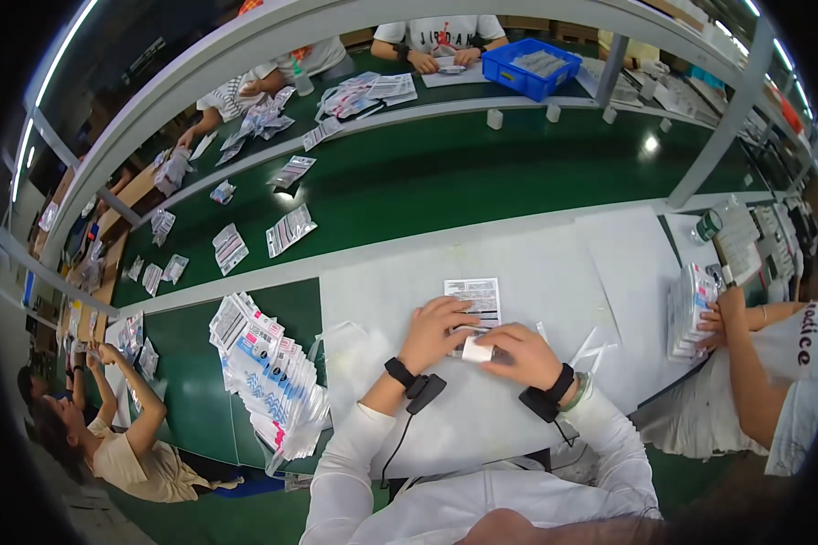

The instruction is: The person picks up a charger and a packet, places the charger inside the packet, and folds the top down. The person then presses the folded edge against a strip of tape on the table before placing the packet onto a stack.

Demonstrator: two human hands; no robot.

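A flat printed packet (473, 298), white with dark lines of print, lies on the white work surface in front of me. My left hand (434, 332) has its fingers closed at the packet's lower edge. Close beside it, my right hand (523, 356) grips a small white block (477, 349) between thumb and fingers. The block sits at the near end of the packet; whether any of it is inside cannot be seen, as my fingers cover that part. Both wrists wear black bands with small dark boxes.
A fanned stack of printed packets (268, 372) lies to my left. Loose packets (291, 231) and white cubes (494, 119) rest on the green conveyor (409, 195). Beyond it stands a blue bin (531, 69). Co-workers sit across and at both sides; one at right holds stacked packets (693, 311).
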